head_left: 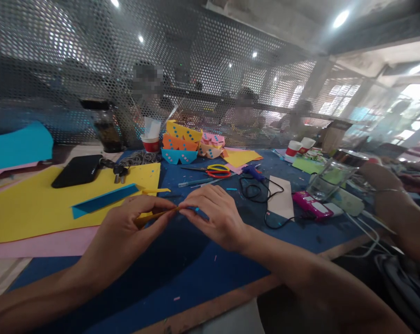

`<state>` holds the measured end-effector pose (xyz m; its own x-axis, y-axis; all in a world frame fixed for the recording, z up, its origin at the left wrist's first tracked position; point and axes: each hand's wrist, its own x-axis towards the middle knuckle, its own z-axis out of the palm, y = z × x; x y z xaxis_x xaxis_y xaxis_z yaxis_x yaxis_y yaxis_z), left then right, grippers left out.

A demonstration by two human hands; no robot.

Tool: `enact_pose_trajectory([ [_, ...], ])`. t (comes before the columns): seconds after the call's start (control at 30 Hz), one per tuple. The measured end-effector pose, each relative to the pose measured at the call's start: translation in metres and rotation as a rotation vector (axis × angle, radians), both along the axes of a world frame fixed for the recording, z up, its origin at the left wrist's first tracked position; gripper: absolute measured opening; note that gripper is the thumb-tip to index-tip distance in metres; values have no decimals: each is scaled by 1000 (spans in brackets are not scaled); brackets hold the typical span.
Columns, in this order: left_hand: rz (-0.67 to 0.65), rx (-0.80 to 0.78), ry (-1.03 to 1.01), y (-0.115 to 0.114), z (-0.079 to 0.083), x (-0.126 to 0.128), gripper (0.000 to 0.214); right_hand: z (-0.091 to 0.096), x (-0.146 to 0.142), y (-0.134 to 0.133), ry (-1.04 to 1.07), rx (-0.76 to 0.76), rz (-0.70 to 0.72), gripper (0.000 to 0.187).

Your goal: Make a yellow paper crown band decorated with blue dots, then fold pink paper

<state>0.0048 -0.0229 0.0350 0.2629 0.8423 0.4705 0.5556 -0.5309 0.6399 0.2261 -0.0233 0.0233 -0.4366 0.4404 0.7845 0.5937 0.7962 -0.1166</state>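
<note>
Above the blue table mat (150, 283), my left hand (126, 227) pinches a narrow orange-yellow paper strip (143, 221) between thumb and fingers. The fingertips of my right hand (217, 213) close on the strip's other end, touching those of the left. A small blue piece (202, 213) shows between the right thumb and fingers; whether it is joined to the strip I cannot tell. Just beyond my left hand, a folded blue paper strip (105, 200) lies on large yellow paper (25, 208), with a thin yellow paper strip (157, 190) beside it.
Scissors (219, 171), a purple glue gun (253, 172) with black cord and stacked paper shapes (182, 139) lie beyond my hands. A black phone-like device (78, 170) and keys (119, 174) are left. Rightward are a pink device (311, 205), a glass jar (326, 181) and another person's arm (387, 199).
</note>
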Motion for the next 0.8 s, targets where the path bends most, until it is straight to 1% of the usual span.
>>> enact_pose_trajectory([
  [0.3, -32, 47, 24, 1, 0, 0, 19, -2, -1, 1, 39, 9, 24, 10],
  [0.43, -46, 84, 52, 1, 0, -1, 18, -1, -1, 0, 16, -16, 14, 12],
  [0.63, -52, 132, 94, 0, 0, -3, 17, 0, 1, 0, -31, -16, 15, 14],
  [0.8, -72, 174, 137, 2, -3, -5, 14, 0, 0, 0, -50, -6, 0, 13],
])
